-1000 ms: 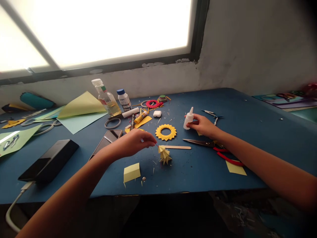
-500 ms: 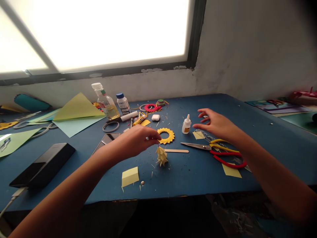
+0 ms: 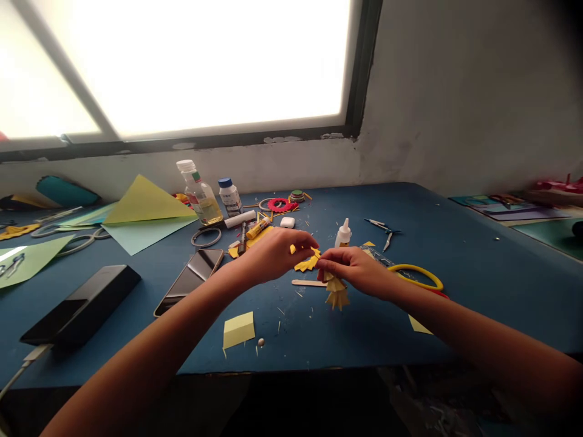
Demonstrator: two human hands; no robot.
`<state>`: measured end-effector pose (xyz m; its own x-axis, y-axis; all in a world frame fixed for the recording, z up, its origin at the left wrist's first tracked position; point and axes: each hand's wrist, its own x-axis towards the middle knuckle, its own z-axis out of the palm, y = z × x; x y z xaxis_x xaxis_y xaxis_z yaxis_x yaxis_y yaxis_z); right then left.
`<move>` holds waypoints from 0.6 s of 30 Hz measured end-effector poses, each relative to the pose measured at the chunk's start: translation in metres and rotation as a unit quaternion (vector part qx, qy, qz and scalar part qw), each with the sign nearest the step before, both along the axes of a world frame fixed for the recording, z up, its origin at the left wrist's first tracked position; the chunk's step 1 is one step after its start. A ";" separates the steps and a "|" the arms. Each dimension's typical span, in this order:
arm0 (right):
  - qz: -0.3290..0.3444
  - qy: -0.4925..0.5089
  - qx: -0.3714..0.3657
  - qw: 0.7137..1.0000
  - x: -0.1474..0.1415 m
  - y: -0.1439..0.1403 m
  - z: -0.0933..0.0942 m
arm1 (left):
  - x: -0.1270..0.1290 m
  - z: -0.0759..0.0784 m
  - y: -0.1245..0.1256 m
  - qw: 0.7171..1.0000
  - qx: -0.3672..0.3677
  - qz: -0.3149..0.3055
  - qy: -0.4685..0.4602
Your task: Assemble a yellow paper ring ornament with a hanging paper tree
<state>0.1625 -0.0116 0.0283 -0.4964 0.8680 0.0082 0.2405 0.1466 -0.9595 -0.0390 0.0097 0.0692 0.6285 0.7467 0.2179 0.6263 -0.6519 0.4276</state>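
Head view. Left hand (image 3: 277, 255) curled, fingertips pinched together toward the right hand; what sits in the pinch too small to tell. Right hand (image 3: 357, 271) closed by thumb and fingers on the top of a small folded yellow paper ornament (image 3: 337, 296), which hangs just under the right-hand fingers and just right of the left fingertips, above the blue table (image 3: 455, 255). Both hands nearly touching, fingertips together at the ornament's top.

Between and just behind the two hands: a yellow paper ring (image 3: 307, 261), partly covered by the left hand. Directly under the meeting fingertips: a flat wooden stick (image 3: 306, 282) lying on the table. Just beyond the right hand: a small white glue bottle (image 3: 343, 233), upright. Right of the right wrist: yellow and red looped tool handles (image 3: 419, 276), partly hidden by the forearm. Beyond the right hand, farther off: small metal pliers (image 3: 383, 229).

Near side of the left forearm: a pale yellow folded paper block (image 3: 238, 329). Left of the left wrist: a phone (image 3: 191, 280) lying flat; farther left, a black box (image 3: 82, 303). Beyond the left hand: a clear bottle of yellowish liquid (image 3: 198, 193) and a white bottle with blue cap (image 3: 229, 195), both upright, well apart from the hands.
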 end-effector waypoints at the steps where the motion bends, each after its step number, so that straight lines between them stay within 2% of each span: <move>1: -0.001 -0.021 -0.002 1.000 0.002 0.002 -0.002 | -0.003 -0.009 0.006 1.000 -0.014 0.005 0.004; 3: 0.000 -0.058 -0.014 0.998 0.004 0.008 -0.006 | -0.010 -0.027 0.018 0.998 -0.032 0.016 0.047; 5: 0.008 -0.076 -0.033 0.997 0.005 0.013 -0.009 | -0.015 -0.041 0.026 0.994 -0.021 0.001 0.108; 8: 0.020 -0.081 -0.038 0.996 0.004 0.019 -0.010 | -0.017 -0.051 0.030 0.990 0.014 -0.019 0.142; 13: 0.012 -0.101 -0.020 0.995 0.002 0.021 -0.002 | -0.014 -0.047 0.024 0.985 0.054 0.003 0.161; 18: -0.028 -0.072 0.029 0.997 0.000 0.014 -0.001 | -0.012 -0.041 0.014 0.989 0.027 0.050 0.139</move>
<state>0.1621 0.0029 0.0277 -0.4460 0.8950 -0.0087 0.3854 0.1833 -0.9044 -0.0513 0.0233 0.0278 0.5927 0.8004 0.0897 0.7774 -0.5977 0.1960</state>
